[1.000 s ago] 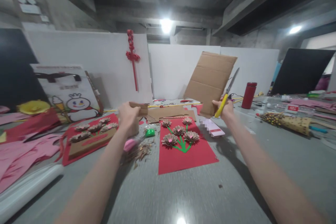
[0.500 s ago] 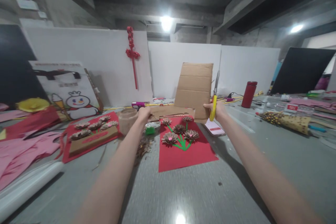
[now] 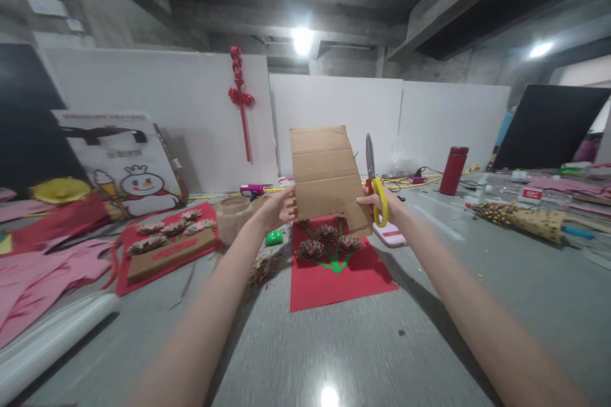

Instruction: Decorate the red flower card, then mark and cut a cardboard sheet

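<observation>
A brown cardboard sheet (image 3: pixel 327 175) stands upright in the air between my hands. My left hand (image 3: pixel 279 206) grips its left edge with closed fingers. My right hand (image 3: pixel 382 203) pinches the sheet's lower right corner and also holds yellow-handled scissors (image 3: pixel 375 181), their blades shut and pointing up. Below the sheet lies a red paper card (image 3: pixel 341 276) with brown paper flowers (image 3: pixel 327 241) on green stems.
A second red card with flowers (image 3: pixel 165 241) lies at left, beside pink paper (image 3: pixel 42 280) and a cartoon bag (image 3: pixel 126 168). A brown jar (image 3: pixel 232 216), green object (image 3: pixel 273 237), paper scraps (image 3: pixel 260 270), a red bottle (image 3: pixel 452 172), a wrapped bouquet (image 3: pixel 522 219) and white boards behind.
My right hand swung the cardboard sheet leftward to centre and upright. My left hand let go of the small cardboard piece, rose and took the sheet's left edge. The scissors moved left too.
</observation>
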{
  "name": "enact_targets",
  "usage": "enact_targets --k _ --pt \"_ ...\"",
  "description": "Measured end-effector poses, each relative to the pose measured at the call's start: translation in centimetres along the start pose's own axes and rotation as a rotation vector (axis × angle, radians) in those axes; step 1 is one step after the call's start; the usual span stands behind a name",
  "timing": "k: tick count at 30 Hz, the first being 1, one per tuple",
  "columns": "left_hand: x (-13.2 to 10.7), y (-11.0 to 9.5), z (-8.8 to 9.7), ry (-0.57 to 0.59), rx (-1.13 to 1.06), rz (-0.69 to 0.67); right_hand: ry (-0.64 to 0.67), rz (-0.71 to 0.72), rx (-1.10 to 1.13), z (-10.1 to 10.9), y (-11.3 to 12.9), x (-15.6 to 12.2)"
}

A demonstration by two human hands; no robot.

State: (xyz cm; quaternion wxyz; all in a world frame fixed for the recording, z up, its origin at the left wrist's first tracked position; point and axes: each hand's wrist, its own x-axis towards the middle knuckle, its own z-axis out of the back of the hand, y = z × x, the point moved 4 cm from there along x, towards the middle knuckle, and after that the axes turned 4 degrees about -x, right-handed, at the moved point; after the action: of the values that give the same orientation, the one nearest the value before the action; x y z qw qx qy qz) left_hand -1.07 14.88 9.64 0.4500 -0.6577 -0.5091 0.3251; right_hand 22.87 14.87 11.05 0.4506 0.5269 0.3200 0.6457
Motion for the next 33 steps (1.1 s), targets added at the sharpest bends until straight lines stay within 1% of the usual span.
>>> enact_targets --k 2,3,4,6,8,12,16,18,21,24,27,31,33 --pt "-0.6 0.0 -1.0 0.133 0.014 -0.031 0.036 0.005 0.038 -0.3 0.4 -0.2" --pt "-0.9 0.0 -1.3 0.157 0.027 -0.066 0.043 0.011 0.047 -0.4 0.7 -0.3" --pt "-1.1 0.0 -1.4 0.161 0.041 -0.099 0.043 0.019 0.044 -0.4 0.9 -0.3" --pt "-1.4 0.0 -1.5 0.130 0.056 -0.144 0.019 0.036 0.003 -0.3 1.2 -0.4" --pt "-1.6 -0.1 -1.5 0.087 0.046 -0.170 -0.012 0.055 -0.088 -0.2 1.6 -0.4" --pt "-1.9 -0.6 -1.4 0.068 0.029 -0.206 -0.032 0.105 -0.281 -0.2 2.3 -0.4" --pt "-2.2 -1.2 -1.4 0.069 0.031 -0.217 -0.067 0.141 -0.278 -0.2 3.0 -0.6" --pt "-2.3 -1.3 -1.5 0.079 0.044 -0.222 -0.057 0.136 -0.278 -0.1 3.0 -0.6" --pt "-2.2 -1.1 -1.6 0.102 0.073 -0.233 0.020 0.125 -0.363 0.2 2.8 -0.5" --pt "-1.8 -0.5 -1.4 0.140 0.097 -0.211 0.071 0.059 -0.510 0.6 2.0 -0.1" --pt "-1.4 0.1 -1.2 0.173 0.101 -0.182 0.038 0.024 -0.614 1.0 1.2 0.3" --pt "-1.3 0.6 -1.0 0.162 0.107 -0.152 0.006 0.031 -0.647 1.1 1.0 0.5" --pt "-1.4 0.8 -1.1 0.176 0.109 -0.119 -0.010 0.039 -0.670 1.1 1.2 0.5"
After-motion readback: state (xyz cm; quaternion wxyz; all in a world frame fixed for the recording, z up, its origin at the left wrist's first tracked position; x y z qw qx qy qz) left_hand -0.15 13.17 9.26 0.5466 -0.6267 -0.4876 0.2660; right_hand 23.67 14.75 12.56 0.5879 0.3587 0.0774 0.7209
